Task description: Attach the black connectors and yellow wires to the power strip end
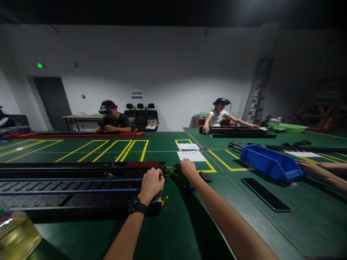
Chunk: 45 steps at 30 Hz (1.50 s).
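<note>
The left hand (150, 184) is closed around the wired end of the long black power strip (78, 187) at the desk's near-left edge, its wires still loose, while the right hand (188, 168) rests curled just beside it, grip unclear.

Desk (173, 231) green with yellow line markings; power strips (70, 191) black, red dots; bin (271, 162) blue; watch (137, 206) black.
</note>
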{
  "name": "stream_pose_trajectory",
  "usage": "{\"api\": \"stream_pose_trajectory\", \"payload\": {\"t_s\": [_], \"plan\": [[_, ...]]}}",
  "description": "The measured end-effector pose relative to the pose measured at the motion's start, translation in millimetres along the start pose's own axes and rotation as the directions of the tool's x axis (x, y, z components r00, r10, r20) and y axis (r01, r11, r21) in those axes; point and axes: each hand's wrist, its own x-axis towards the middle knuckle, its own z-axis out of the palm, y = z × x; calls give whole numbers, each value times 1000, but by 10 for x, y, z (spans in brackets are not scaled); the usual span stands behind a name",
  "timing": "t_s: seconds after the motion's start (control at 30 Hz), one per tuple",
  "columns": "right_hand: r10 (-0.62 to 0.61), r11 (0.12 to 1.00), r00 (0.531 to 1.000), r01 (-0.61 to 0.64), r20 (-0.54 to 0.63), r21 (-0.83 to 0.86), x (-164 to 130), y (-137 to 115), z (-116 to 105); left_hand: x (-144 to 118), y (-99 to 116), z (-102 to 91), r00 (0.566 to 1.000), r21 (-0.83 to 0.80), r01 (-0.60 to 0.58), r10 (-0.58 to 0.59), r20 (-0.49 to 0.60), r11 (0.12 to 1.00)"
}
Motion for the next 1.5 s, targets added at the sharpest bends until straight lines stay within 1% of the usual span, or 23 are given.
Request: {"api": "stream_pose_trajectory", "payload": {"t_s": [0.07,0.17,0.3,0.47,0.53,0.73,0.9,0.97,1.03,1.1,1.17,1.23,1.3,1.33,1.4,1.43,1.5], "plan": [[-48,999,998,49,33,-7,-43,40,13,-1,3,2,1000,-2,-4,4,4,1000],[-85,996,995,85,46,-4,-110,9,28,-2,9,7,1000,6,0,0,5,1000],[-89,996,995,89,35,13,-176,-161,28,-1,6,14,1000,10,2,-2,2,1000],[-146,989,989,146,-1,20,-267,-393,31,2,-14,32,1000,0,-9,9,14,1000],[-148,989,989,148,-8,27,-302,-450,26,3,-22,43,1000,1,-15,15,15,1000],[-99,988,995,96,19,125,-370,-501,-22,-3,-27,59,1000,12,-22,22,0,1000],[86,996,996,-86,9,26,-392,-369,-76,-13,-27,34,1000,15,18,-18,5,1000],[103,995,995,-103,12,-15,-396,-305,-107,-15,-30,12,999,20,49,-49,8,999],[63,998,998,-64,-17,-26,-405,-285,-143,-14,-33,-14,995,33,101,-101,21,994],[-25,1000,997,26,-69,15,-425,-334,-179,-13,-34,-34,987,54,152,-154,36,987],[-135,984,985,146,-109,104,-457,-446,-204,-11,-32,-45,982,70,179,-182,42,981],[-229,952,966,248,-124,177,-495,-588,-212,-11,-31,-46,981,79,185,-188,37,980],[-287,935,950,306,-123,181,-527,-707,-199,-11,-33,-41,981,86,189,-192,31,978],[-291,936,950,307,-116,172,-536,-742,-186,-11,-34,-40,980,88,192,-195,30,977],[-252,949,962,267,-107,166,-534,-742,-149,-11,-37,-40,979,82,198,-202,34,977],[-219,956,970,236,-109,174,-522,-701,-127,-10,-38,-43,978,75,200,-203,37,977],[-153,961,980,178,-129,211,-475,-537,-77,-10,-35,-53,977,61,207,-210,43,976]]}}
